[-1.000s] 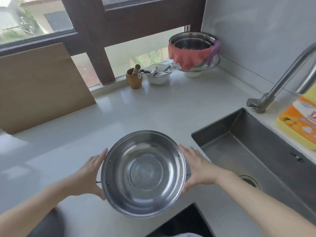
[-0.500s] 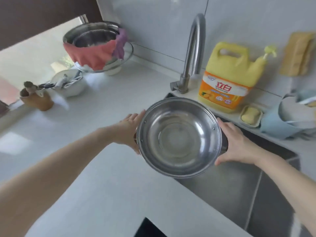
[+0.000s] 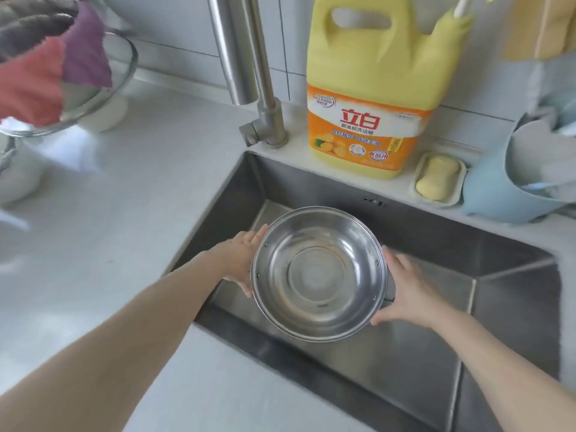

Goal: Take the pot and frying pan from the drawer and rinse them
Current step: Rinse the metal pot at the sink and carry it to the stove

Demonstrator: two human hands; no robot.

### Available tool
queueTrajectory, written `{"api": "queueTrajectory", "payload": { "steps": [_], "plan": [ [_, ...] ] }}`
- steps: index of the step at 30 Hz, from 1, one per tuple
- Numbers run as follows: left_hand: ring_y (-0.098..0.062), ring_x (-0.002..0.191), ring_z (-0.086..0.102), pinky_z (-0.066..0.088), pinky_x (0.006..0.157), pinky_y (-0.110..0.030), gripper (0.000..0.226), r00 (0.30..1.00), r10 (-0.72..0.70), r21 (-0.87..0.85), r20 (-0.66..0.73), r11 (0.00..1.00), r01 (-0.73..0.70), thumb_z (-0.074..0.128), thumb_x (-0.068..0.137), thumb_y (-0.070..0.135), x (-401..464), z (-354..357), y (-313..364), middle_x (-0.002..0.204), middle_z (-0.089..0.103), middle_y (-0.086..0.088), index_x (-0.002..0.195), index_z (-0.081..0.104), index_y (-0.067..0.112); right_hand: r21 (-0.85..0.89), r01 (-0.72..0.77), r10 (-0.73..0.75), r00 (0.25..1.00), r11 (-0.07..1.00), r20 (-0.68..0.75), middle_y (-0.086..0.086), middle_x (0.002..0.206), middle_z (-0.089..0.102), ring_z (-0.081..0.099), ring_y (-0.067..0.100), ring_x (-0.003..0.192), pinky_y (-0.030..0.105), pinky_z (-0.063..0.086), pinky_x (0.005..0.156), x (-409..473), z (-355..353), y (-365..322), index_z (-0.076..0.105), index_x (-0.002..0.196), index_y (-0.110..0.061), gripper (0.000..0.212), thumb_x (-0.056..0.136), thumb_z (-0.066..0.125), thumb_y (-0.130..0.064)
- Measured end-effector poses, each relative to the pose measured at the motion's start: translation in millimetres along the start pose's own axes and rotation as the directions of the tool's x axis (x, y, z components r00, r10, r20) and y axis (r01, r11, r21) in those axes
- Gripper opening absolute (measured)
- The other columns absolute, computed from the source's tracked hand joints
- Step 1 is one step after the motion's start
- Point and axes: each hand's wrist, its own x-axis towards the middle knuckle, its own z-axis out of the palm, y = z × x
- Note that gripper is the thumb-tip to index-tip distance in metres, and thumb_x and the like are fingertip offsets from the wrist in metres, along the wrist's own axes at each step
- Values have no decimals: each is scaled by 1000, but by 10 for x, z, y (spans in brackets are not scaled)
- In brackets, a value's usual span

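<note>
The steel sink [image 3: 405, 353] serves as the landmark, and the pale countertop [image 3: 93, 244] spreads away from its left edge. On the ledge directly behind the sink stands a big yellow detergent jug [image 3: 367, 98] with an orange label, and just left of the jug, at the sink's back left corner, rises the steel faucet [image 3: 258, 88], its spout reaching out over the basin. Beyond the sink's right back corner sits a light blue basket [image 3: 498, 194] with blurred contents. Inside the sink's opening, over its left half, the stainless pot [image 3: 319, 272] is held with its mouth facing up and its inside bare and shiny; whether its base touches the sink floor cannot be told. The pot lies between the two hands: the left hand [image 3: 241, 260] wraps the left side of the rim, fingers curled round the wall by the handle rivets, and the right hand [image 3: 405, 291] grips the opposite side, where a dark handle peeks out under the palm. Far left of the sink, red and purple cloths [image 3: 53, 73] hang over a metal bowl. Smallest, a yellow soap bar [image 3: 438, 177] lies in its dish on the ledge behind the sink, between jug and basket.
</note>
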Motion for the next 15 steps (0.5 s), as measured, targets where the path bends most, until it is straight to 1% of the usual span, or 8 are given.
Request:
{"api": "queueTrajectory", "payload": {
  "steps": [1,3,5,7,8,10,12,15],
  "plan": [
    [-26,150,6,26,119,-40,161,1000,-3,7,6,1000,3,90,48,54,58,40,-23,161,7,-1,148,-32,20,7,-4,4,1000,1000,2,-17,136,26,35,18,131,38,42,94,47,68,13,-25,134,-67,156,17,77,-83],
    [-27,149,8,26,119,-40,161,1000,-3,30,11,1000,2,89,49,56,152,121,-69,162,7,-1,148,-32,19,8,-8,8,1000,1000,15,-16,133,29,43,19,125,33,42,85,114,179,28,-23,135,-67,155,18,77,-81],
    [-27,149,8,25,119,-38,160,1000,0,48,20,999,-1,89,49,56,233,205,-99,163,4,-2,149,-30,18,7,-14,14,999,1000,37,-15,133,30,43,16,123,30,40,84,158,271,43,-24,136,-65,155,19,77,-81],
    [-26,149,8,25,119,-36,158,1000,-4,61,27,998,2,89,51,54,314,290,-115,163,2,-4,149,-29,18,1,-31,31,998,1000,57,-14,135,29,38,15,127,31,42,94,187,357,64,-23,141,-59,157,22,75,-83],
    [-25,149,8,27,118,-36,157,1000,-7,70,27,998,5,89,52,52,348,330,-114,163,3,-5,149,-30,18,-1,-38,38,997,999,60,-15,136,28,35,14,129,32,41,100,194,401,77,-23,142,-55,157,23,73,-84],
    [-23,148,9,29,116,-34,155,999,-14,77,30,997,12,88,55,49,409,388,-120,162,5,-6,149,-30,17,6,-49,49,997,999,51,-16,139,25,30,13,132,32,37,107,206,470,99,-23,144,-50,157,24,72,-84],
    [-23,148,8,29,116,-33,151,999,-16,74,34,997,13,87,59,47,438,415,-125,161,6,-7,149,-31,16,7,-55,55,998,998,43,-15,144,22,27,12,135,32,35,111,215,499,105,-21,149,-44,158,27,71,-84],
    [-24,149,6,28,116,-35,145,998,-6,79,58,997,2,86,65,42,423,373,-100,162,3,-7,151,-26,13,-7,-55,55,998,998,39,-15,146,20,27,12,136,32,33,112,214,488,101,-20,151,-40,158,29,71,-83]
  ]
}}
